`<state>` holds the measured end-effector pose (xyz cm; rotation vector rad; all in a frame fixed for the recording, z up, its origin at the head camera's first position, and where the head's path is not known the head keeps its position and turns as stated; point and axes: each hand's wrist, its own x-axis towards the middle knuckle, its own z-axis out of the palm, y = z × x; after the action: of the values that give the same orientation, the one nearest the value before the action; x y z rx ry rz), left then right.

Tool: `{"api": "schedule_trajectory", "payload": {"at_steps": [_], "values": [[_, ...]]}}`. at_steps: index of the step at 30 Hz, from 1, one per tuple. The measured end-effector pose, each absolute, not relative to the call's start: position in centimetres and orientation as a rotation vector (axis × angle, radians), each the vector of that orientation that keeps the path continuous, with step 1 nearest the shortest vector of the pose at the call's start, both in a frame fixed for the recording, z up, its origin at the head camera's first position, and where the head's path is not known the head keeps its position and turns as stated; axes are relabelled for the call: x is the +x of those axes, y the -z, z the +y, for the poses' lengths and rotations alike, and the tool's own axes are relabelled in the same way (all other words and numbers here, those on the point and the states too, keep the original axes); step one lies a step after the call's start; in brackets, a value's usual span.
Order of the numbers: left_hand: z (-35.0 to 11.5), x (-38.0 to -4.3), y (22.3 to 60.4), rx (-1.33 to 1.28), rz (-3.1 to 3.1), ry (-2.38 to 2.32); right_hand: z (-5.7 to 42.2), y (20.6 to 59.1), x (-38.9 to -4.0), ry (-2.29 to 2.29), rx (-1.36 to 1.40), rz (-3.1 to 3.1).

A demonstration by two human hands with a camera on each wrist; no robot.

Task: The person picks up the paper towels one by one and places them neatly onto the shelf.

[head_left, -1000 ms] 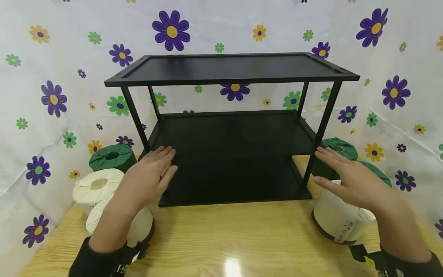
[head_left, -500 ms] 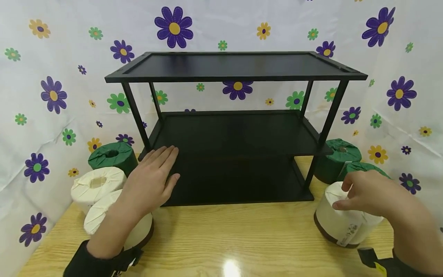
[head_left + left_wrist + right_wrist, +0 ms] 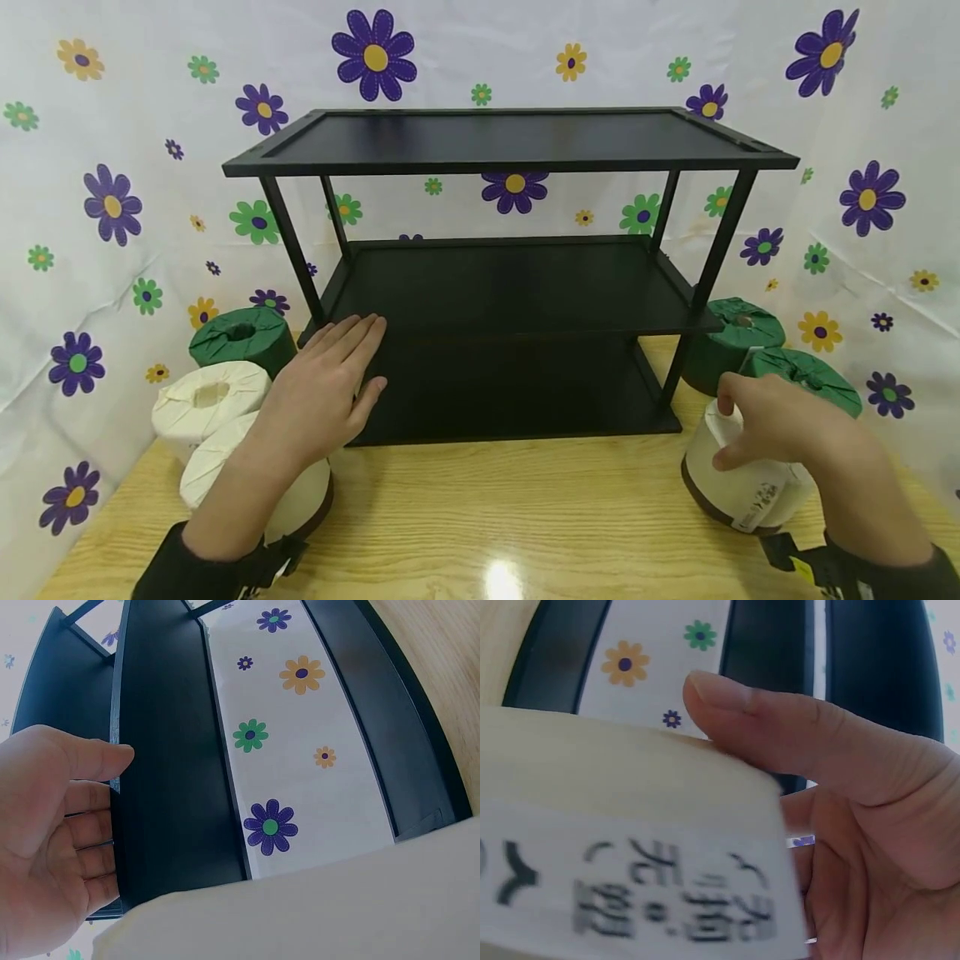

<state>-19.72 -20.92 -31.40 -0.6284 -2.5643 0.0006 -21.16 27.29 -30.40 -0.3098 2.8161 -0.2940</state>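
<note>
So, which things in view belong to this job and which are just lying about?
Likely part of the job:
black rack, left hand at its left end
front pale roll on the right, right hand at its top

Apparently just around:
left pale rolls and green rolls, possibly wanted later
wooden table
flowered cloth

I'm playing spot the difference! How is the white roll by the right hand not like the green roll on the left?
The white roll is pale with a dark band at its bottom; the green roll looks green wherever it shows. The white roll shows printed writing; the green roll shows none. The right hand hides part of the white roll's top; the green roll's hole shows. Both stand upright.
</note>
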Motion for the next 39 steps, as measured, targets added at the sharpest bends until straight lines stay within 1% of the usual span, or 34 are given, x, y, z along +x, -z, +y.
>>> {"api": "schedule_trajectory", "payload": {"at_steps": [5,15,30,39], "values": [[-20.9,-19.7,31.4,-0.623,-2.570,-0.004,27.1,30.6,-21.2,0.290,-0.291,2.798],[-20.7,-19.6,31.2,-0.626,-2.562,-0.001,27.5,30.2,-21.4,0.200,-0.346,2.846],[-21.0,-19.7,31.5,-0.626,-2.546,-0.027,26.8,29.7,-20.9,0.196,-0.322,2.890],[-20.9,-19.6,31.4,-0.624,-2.550,-0.034,26.2,30.1,-20.7,0.200,-0.416,2.945]]}}
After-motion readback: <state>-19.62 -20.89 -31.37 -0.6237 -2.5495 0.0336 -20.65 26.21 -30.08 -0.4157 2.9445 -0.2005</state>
